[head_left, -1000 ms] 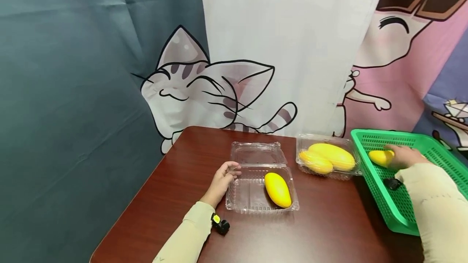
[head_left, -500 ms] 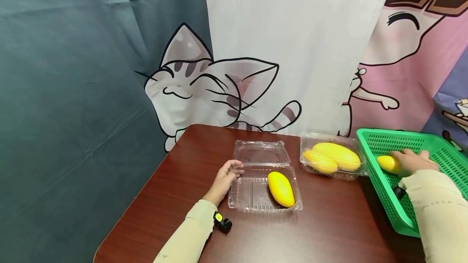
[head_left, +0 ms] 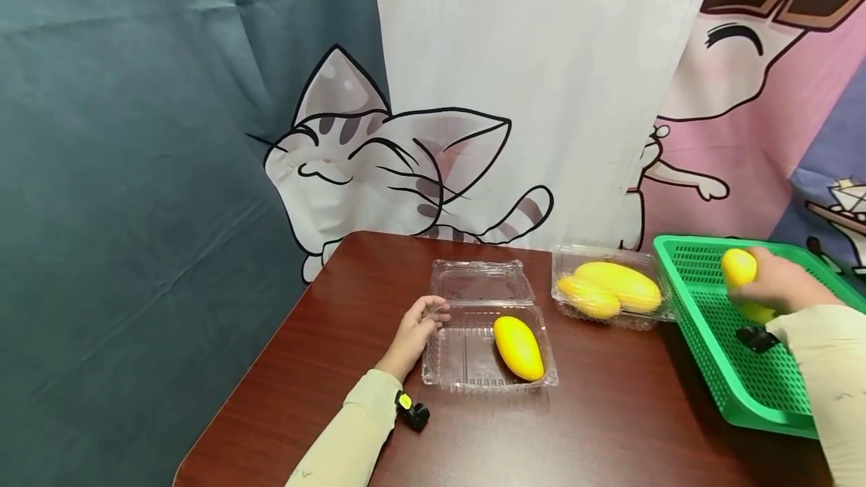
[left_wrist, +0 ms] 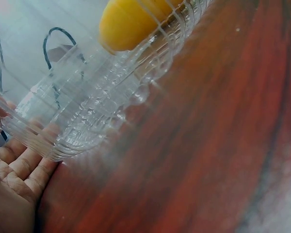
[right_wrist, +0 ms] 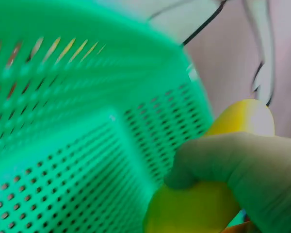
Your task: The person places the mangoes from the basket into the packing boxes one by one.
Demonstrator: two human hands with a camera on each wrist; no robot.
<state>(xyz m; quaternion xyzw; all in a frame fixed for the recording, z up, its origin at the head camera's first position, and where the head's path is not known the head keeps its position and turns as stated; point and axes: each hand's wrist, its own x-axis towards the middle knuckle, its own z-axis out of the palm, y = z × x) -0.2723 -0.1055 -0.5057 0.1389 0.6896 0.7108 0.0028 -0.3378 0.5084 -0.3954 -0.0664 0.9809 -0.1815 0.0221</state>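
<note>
Above green basket (head_left: pixel 704 322): right hand (head_left: pixel 778 284) fingers wrapped round yellow mango (head_left: pixel 739 267).

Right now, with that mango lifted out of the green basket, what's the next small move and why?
Probably carry the mango in the right hand leftward to the open clear box. That box holds only one mango with bare room beside it, the left hand touches its near-left corner as if steadying it, and the other box already holds two.
</note>
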